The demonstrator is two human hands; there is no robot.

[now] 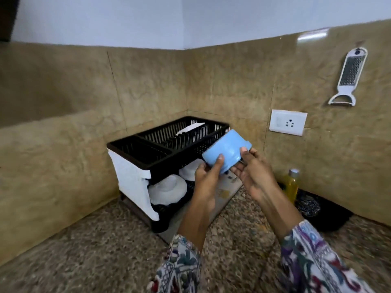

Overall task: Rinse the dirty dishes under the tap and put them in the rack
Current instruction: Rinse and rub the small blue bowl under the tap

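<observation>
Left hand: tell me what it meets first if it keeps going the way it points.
Probably the dish rack's black upper tier: the left hand, gripping the blue bowl, points up and away toward it. Depth is uncertain.

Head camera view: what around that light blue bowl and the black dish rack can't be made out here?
- Light blue ceramic bowl: inside hidden; it is tipped away, the left hand and right hand gripping it.
- Black plastic dish rack: lower shelf partly hidden by its white side panel and the hands.
- Dark object behind the yellow bottle: blurred.
- Tap: out of frame.
</observation>
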